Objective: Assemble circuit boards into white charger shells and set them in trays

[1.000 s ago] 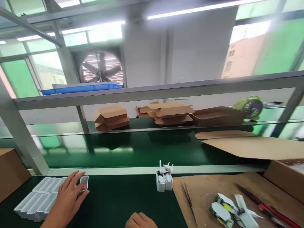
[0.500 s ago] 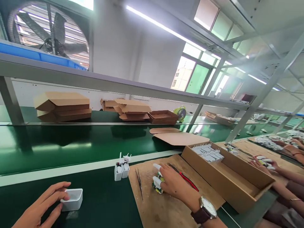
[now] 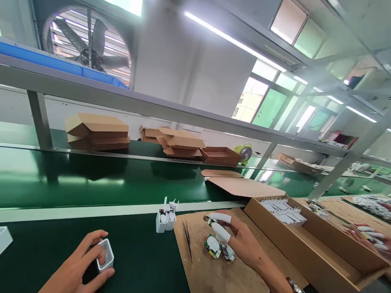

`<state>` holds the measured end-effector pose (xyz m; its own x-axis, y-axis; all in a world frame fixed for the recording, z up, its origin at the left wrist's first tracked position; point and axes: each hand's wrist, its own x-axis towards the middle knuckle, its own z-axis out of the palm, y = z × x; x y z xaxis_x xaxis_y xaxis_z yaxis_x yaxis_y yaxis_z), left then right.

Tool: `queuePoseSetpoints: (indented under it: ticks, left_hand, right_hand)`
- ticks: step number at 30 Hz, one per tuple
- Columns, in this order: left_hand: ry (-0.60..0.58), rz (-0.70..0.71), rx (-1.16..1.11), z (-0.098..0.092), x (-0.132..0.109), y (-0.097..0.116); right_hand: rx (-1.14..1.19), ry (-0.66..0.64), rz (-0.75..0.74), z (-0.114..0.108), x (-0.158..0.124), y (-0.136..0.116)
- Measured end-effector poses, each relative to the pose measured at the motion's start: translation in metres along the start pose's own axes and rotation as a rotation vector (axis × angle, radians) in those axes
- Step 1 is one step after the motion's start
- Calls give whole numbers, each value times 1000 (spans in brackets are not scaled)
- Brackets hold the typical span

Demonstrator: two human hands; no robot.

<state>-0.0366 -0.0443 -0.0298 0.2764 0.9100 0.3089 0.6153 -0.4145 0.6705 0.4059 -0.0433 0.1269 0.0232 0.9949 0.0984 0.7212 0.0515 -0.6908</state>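
My left hand (image 3: 87,262) grips a small white open-topped plastic case (image 3: 106,256) on the green belt, one finger inside its opening. My right hand (image 3: 244,242), with white finger cots on, pinches a small circuit board (image 3: 210,220) above the brown work board (image 3: 203,274). Below that hand lie a green circuit board with a white pad (image 3: 213,245) and a grey-white piece (image 3: 228,252) whose kind I cannot make out. Tweezers (image 3: 187,240) rest to their left. Two white cases with parts inside (image 3: 165,221) stand upright near the work board's far left corner.
A long cardboard box (image 3: 320,248) with rows of white cases (image 3: 284,211) borders the work board on the right. Another white case (image 3: 4,239) shows at the left edge. A co-worker's hands (image 3: 363,236) are at far right. Cardboard boxes (image 3: 100,132) sit behind the belt.
My right hand has lifted a small circuit board off the work board. The case in my left hand has turned. The view has shifted, and the red-handled pliers are now hidden.
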Motion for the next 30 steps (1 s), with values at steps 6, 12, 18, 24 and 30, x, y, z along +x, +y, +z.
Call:
queuePoseSetpoints:
  ticks: [6,12,18,24,30]
  left_hand:
    - [139,-3,-58,0,2,19]
    - [87,1,-12,-8,-1,8]
    - [31,-8,-67,-12,4,15]
    - [-34,-56,-102,-15,4,18]
    - [-36,-36,-134,-14,5,17]
  right_hand:
    - [229,-486,-8,128,1,-55]
    - [-25,-410,-282,184,24,-81]
    - [-196,-477,-367,178,20,-73]
    - [-175,-534,-333,177,16,-56]
    - [-186,-477,-485,197,22,-46]
